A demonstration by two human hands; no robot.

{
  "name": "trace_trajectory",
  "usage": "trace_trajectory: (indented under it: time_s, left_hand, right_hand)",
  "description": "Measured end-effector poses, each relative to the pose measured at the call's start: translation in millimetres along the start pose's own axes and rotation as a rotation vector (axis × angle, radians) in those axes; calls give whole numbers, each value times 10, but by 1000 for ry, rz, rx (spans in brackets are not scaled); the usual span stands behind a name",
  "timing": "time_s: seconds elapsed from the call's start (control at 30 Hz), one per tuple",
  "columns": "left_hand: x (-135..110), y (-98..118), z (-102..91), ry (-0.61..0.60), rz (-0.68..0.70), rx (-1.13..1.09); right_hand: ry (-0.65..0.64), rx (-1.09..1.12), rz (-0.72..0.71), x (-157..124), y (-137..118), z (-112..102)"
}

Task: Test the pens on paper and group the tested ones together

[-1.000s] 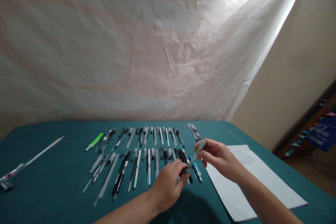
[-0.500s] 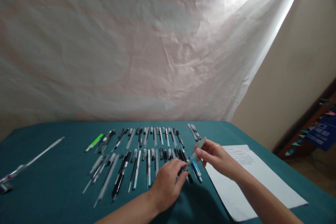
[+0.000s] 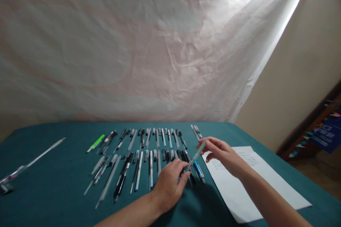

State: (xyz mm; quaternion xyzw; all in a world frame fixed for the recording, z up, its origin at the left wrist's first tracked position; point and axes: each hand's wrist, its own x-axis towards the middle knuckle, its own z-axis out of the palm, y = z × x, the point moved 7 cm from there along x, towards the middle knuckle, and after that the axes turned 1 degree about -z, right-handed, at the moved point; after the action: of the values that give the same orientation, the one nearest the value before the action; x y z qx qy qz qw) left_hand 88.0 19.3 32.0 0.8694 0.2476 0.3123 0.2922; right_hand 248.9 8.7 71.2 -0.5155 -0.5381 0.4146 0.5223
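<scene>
"Now gripping a pale green pen (image 3: 198,151) in left fingers (image 3: 183,181) and right fingers (image 3: 212,142), above the counter (image 3: 53,198)."

"How far along?"

"Seemingly well along, with pens (image 3: 151,173) laid in two rows; not yet finished with this one."

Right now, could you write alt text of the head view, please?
A left hand and a right hand hold a slim, translucent pale-green pen over a dark teal table. Rows of black, clear and white pens spread leftward; white paper lies at the right.
</scene>
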Motion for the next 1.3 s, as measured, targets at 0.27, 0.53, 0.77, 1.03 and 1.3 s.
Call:
trace_trajectory:
  time_s: [0.27,0.53,0.77,1.03,1.3]
  left_hand:
    - [6,-21,1,6,-15,6]
    - [13,-29,-7,13,-14,8]
    - [20,-56,3,40,-14,21]
    - [16,-57,-20,51,-33,63]
    - [7,-42,-38,58,-35,97]
  right_hand:
    - [67,27,-52,18,-3,-20]
    - [71,89,-76,21,1,3]
    - [46,137,-56,30,64,39]
    - [106,139,-99,47,130,35]
    - [94,168,-88,35,107,53]
